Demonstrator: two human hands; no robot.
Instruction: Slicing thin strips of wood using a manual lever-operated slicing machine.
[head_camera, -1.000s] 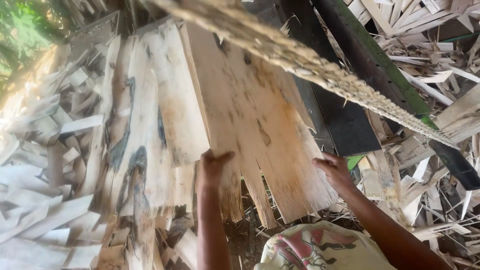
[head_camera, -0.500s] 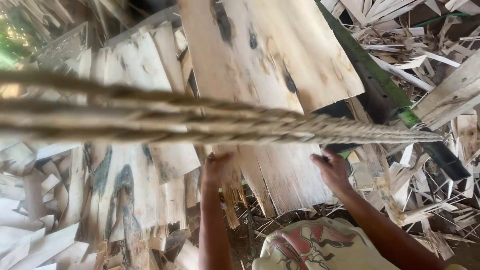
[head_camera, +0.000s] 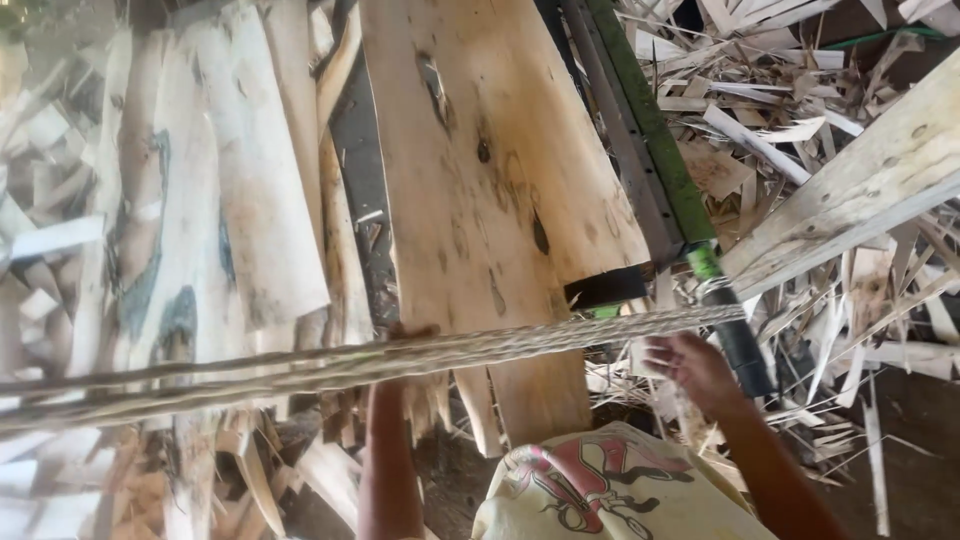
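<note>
Left hand (head_camera: 405, 345) up at the lower edge of the big veneer sheet (head_camera: 490, 200), mostly hidden behind a blurred rope (head_camera: 350, 365) that crosses the view; fingers seem to touch the sheet's ragged bottom, but I cannot tell whether they are closed on it. Right hand (head_camera: 695, 370) is off the sheet, fingers loosely spread and holding nothing, just right of its lower right corner and near the dark end of a green bar (head_camera: 660, 150).

The sheet runs from the top of the view down to just above the hands, lying tilted over a dark gap, with its right edge against the green bar. More pale veneer sheets (head_camera: 220, 200) lie to its left, partly overlapping.

Judgement: the sheet looks thin, light and floppy, dry, with knots and splits at the lower end, so it probably cracks along the grain if bent or pinched at the frayed strips. Better hold would be both long edges, above the splits, hands well apart.

Wood scraps (head_camera: 800, 120) are piled on the right, with a pale plank (head_camera: 860, 190) slanting over them.
</note>
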